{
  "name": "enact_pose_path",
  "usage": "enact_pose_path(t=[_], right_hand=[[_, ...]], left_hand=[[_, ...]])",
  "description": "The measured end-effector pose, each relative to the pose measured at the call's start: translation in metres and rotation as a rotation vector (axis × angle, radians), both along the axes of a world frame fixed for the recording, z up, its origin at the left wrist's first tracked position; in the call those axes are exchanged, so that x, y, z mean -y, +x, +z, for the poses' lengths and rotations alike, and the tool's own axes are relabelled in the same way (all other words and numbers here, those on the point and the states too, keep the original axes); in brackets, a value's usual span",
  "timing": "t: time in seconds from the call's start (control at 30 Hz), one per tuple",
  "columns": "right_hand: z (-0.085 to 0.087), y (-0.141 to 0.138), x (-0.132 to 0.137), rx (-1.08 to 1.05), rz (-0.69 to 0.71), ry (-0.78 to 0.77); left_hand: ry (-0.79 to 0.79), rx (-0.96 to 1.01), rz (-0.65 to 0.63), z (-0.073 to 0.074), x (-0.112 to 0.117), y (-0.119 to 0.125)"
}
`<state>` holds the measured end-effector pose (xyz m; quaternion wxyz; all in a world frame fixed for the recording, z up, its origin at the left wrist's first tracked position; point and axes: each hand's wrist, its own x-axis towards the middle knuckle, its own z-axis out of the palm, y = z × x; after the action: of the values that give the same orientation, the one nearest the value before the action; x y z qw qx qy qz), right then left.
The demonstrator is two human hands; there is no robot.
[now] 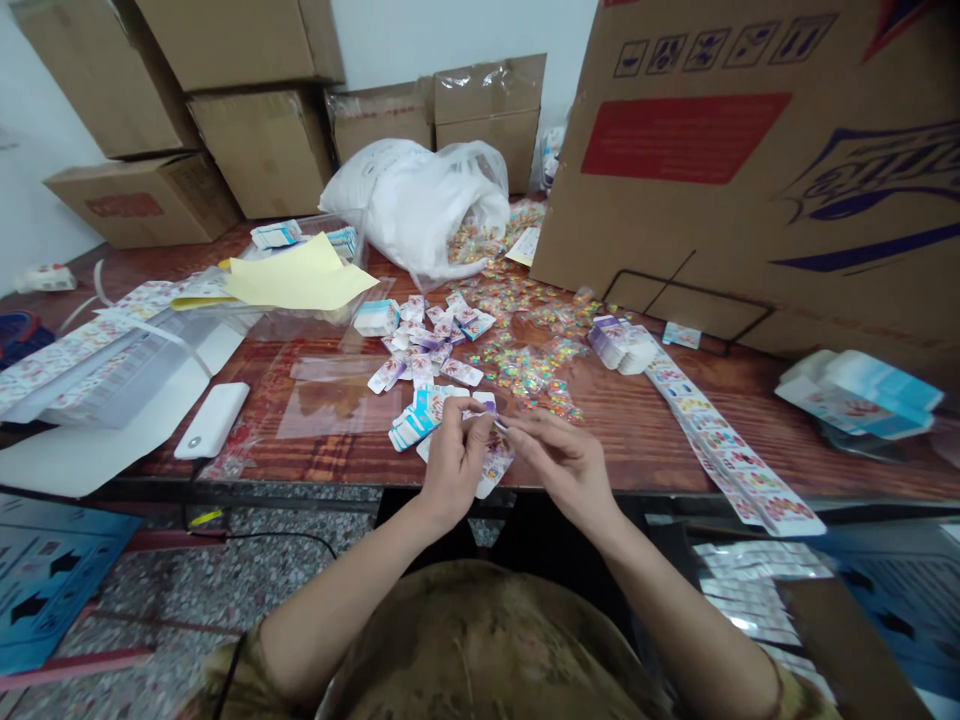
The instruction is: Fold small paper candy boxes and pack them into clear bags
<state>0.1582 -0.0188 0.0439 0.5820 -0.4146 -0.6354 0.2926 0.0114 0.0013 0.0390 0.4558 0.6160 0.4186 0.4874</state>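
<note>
At the table's front edge, my left hand [456,460] pinches a small purple-and-white carton [484,400] between thumb and fingers. My right hand [566,458] meets it from the other side, its fingertips closed at the carton's edge. Below and between them is a printed card piece [495,466], partly covered by my left hand. Blue-and-white cartons [412,418] lie just left of my left hand. Behind these is a loose heap of small purple-and-white boxes [424,345]. Clear packets of colourful beads or candies [529,365] spread beyond my right hand.
A white plastic bag [405,200] spills more packets at the back. To the right are flat cartons [621,345], a long sticker strip [712,430], blue cartons [862,390] and a large cardboard box [675,220]. Leftward lie a white power bank [213,420] and yellow paper [300,275].
</note>
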Motion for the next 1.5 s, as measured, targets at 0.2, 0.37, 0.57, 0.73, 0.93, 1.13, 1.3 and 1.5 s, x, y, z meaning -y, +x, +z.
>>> enact_pose_path(t=[0.2, 0.37, 0.57, 0.73, 0.93, 1.13, 1.3, 1.5], right_hand=[[-0.001, 0.000, 0.000, -0.107, -0.040, -0.200], [-0.004, 0.006, -0.004, -0.142, 0.035, -0.302], [-0.009, 0.008, -0.007, -0.110, 0.070, -0.285], [-0.010, 0.010, -0.002, 0.075, 0.190, -0.132], [-0.037, 0.004, -0.001, 0.084, 0.281, -0.268], [-0.063, 0.002, -0.034, 0.239, -0.006, -0.195], [-0.068, 0.000, -0.068, 0.764, -0.033, -0.100], [-0.077, 0.005, -0.091, 1.024, 0.061, -0.121]], left_hand=[[0.062, -0.074, 0.004, -0.003, 0.001, -0.002], [0.042, -0.073, -0.019, -0.003, 0.003, -0.003], [-0.005, -0.064, -0.018, -0.009, 0.002, -0.004], [-0.069, -0.038, -0.023, -0.009, 0.003, -0.008], [-0.143, -0.043, 0.039, -0.022, -0.009, -0.011], [-0.011, -0.088, 0.359, -0.014, -0.076, -0.025], [0.355, -0.673, 0.409, 0.001, -0.087, -0.029], [0.382, -1.210, 0.131, -0.049, -0.031, -0.007]])
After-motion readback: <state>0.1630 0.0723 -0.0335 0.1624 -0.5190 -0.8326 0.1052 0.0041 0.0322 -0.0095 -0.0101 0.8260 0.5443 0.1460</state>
